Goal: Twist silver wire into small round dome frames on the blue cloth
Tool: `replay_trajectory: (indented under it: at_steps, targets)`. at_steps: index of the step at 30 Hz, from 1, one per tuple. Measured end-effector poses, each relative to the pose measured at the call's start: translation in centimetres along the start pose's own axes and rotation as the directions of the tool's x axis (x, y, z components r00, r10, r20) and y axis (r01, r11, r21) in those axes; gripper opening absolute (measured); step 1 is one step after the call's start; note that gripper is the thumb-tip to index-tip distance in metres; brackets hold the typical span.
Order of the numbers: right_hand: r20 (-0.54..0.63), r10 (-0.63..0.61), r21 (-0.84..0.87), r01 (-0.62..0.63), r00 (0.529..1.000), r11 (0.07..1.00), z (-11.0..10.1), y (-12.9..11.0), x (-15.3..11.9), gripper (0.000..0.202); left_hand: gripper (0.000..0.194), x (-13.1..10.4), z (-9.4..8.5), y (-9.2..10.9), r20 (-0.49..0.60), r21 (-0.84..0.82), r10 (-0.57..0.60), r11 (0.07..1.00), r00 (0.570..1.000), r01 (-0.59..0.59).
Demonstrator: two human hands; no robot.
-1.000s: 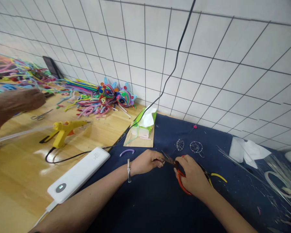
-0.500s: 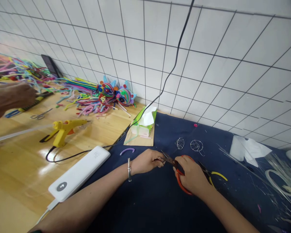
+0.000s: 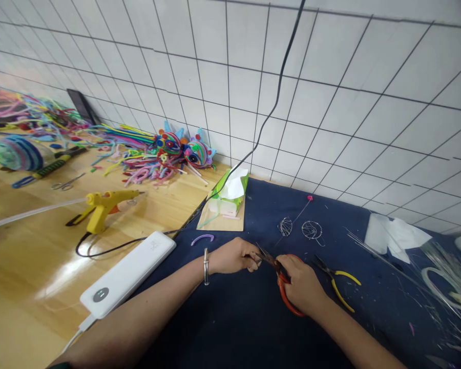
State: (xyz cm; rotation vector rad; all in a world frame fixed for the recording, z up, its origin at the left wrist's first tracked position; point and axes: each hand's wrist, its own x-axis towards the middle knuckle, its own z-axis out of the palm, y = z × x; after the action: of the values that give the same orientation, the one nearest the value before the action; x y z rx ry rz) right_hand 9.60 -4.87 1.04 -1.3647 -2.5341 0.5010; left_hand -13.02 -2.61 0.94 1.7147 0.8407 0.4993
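My right hand (image 3: pixel 299 284) grips red-handled scissors (image 3: pixel 283 294), whose dark blades (image 3: pixel 267 254) point left toward my left hand (image 3: pixel 234 255). My left hand pinches something small and thin at the blade tips; it is too fine to make out. Both hands rest over a dark blue cloth (image 3: pixel 253 318). A thin wire with a pink bead (image 3: pixel 309 198) runs down toward the hands. Two small wire-frame shapes (image 3: pixel 311 230) lie just beyond the hands. Yellow-handled pliers (image 3: pixel 336 279) lie on the cloth right of my right hand.
A white power bank (image 3: pixel 128 271) and a yellow glue gun (image 3: pixel 102 202) lie on the wooden table at left. A green tissue pack (image 3: pixel 228 197) sits near the tiled wall. Colourful pipe cleaners and pipe-cleaner figures (image 3: pixel 184 148) are heaped at back left. Plastic sheets (image 3: pixel 395 236) lie right.
The other person's hand at the far left has left the view, uncovering a striped pipe-cleaner coil. My hands stay together at the scissors; the pliers now show fully beside my right hand.
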Motion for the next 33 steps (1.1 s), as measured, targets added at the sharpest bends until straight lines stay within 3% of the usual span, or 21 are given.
replay_trajectory:
  at_steps: [10, 15, 18, 20, 23, 25, 29, 33]
  targets:
    - [-0.02, 0.022, 0.049, -0.021, 1.0, 0.999, 0.7, 0.3, -0.3, 0.032, 0.011, 0.0, -0.1, 0.0, 0.026, 0.018, 0.036, 0.999, 0.999, -0.037]
    - [-0.001, 0.093, 0.0, -0.093, 0.996, 0.996, -0.9, 0.8, -1.2, 0.024, 0.009, -0.4, -1.6, -0.5, 0.038, -0.049, -0.011, 0.999, 0.999, 0.012]
    - [0.053, 0.089, -0.084, -0.085, 0.995, 0.993, -2.0, 1.5, -3.3, 0.028, 0.012, -0.5, -2.9, -0.9, -0.056, -0.131, -0.009, 0.991, 0.998, 0.002]
    - [0.111, 0.025, -0.115, -0.012, 0.994, 0.993, -2.5, 1.9, -5.2, 0.043, 0.015, -0.4, -3.2, -0.9, -0.138, -0.202, -0.003, 0.979, 0.99, -0.025]
    - [0.168, -0.064, -0.15, 0.09, 0.984, 0.985, -3.3, 2.2, -7.5, 0.058, 0.018, -0.1, -2.6, -0.4, -0.21, -0.297, 0.004, 0.953, 0.978, -0.067]
    - [0.172, -0.095, -0.166, 0.123, 0.981, 0.978, -4.1, 1.8, -8.3, 0.054, 0.019, 0.0, -1.6, 0.2, -0.237, -0.366, -0.005, 0.927, 0.972, -0.084]
    - [0.038, -0.092, -0.109, 0.096, 0.995, 0.989, -5.8, -0.3, -6.6, 0.026, 0.02, 0.0, 0.5, 1.5, -0.29, -0.462, -0.037, 0.881, 0.956, -0.106]
    - [-0.169, -0.022, 0.192, 0.055, 0.985, 0.98, -6.4, -3.1, -1.5, 0.016, 0.02, -0.2, 1.5, 2.3, -0.319, -0.512, -0.065, 0.852, 0.946, -0.114]
